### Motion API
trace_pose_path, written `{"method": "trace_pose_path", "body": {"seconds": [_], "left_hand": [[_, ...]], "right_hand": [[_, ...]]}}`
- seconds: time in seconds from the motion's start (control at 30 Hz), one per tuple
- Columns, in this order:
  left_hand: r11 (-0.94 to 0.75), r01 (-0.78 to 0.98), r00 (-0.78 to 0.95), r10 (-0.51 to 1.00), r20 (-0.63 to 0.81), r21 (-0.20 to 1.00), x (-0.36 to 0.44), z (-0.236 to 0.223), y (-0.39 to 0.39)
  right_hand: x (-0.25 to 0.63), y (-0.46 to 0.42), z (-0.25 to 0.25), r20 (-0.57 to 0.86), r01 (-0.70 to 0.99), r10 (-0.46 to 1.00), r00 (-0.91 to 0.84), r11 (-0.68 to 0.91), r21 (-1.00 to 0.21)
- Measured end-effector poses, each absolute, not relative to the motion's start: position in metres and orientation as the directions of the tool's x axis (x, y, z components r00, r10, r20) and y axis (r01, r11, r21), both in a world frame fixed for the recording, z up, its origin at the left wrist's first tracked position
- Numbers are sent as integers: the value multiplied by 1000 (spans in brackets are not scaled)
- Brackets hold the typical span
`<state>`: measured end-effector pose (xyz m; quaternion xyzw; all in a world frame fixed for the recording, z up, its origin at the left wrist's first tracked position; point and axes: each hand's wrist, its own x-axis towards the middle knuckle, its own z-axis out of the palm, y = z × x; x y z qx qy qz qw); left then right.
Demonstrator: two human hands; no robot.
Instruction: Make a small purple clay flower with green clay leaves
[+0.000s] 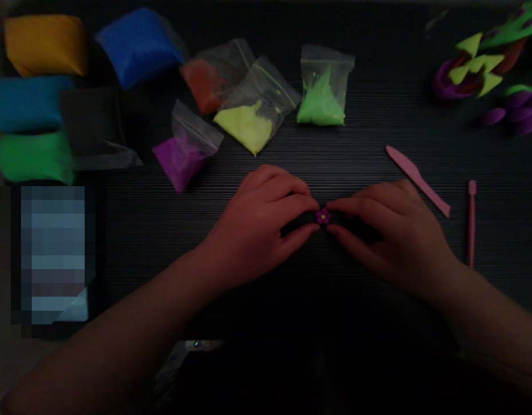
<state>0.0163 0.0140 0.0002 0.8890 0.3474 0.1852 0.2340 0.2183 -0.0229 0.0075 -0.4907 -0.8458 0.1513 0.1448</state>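
Note:
A tiny purple clay flower point(319, 218) with a yellow centre sits between my fingertips, low over the dark table. My left hand point(266, 216) has its thumb and forefinger on the flower's left edge. On the opposite edge, the thumb and forefinger of my right hand point(384, 227) close in the same way. To the right of my right hand lie a pink plastic clay knife point(417, 176) and a thin pink modelling stick point(472, 222).
Small zip bags of purple point(181, 161), yellow point(248, 124), red point(205, 86) and light green clay point(321, 104) lie beyond my hands. Larger packs, such as the blue one point(140, 49), are at upper left. A blurred-out screen point(53, 248) is at left; finished clay shapes point(477, 69) stand upper right.

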Motion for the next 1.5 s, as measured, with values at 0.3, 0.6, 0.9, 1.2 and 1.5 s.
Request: {"method": "trace_pose_path", "body": {"seconds": [0.3,0.6,0.9,1.2,1.5], "left_hand": [[-655,539,690,704,169,530,17,-1,14],[-646,557,684,713,153,521,18,-1,14],[-644,563,673,721,165,518,18,-2,13],[-650,535,671,715,195,540,17,-2,15],[-656,538,673,712,200,529,18,-2,14]], "right_hand": [[218,-23,7,80,792,877,-474,465,-395],[218,-22,6,80,800,875,-477,470,-374],[217,-22,6,71,802,875,-478,468,-370],[217,-22,7,68,798,878,-474,461,-388],[217,-22,8,74,802,879,-471,462,-379]]}}
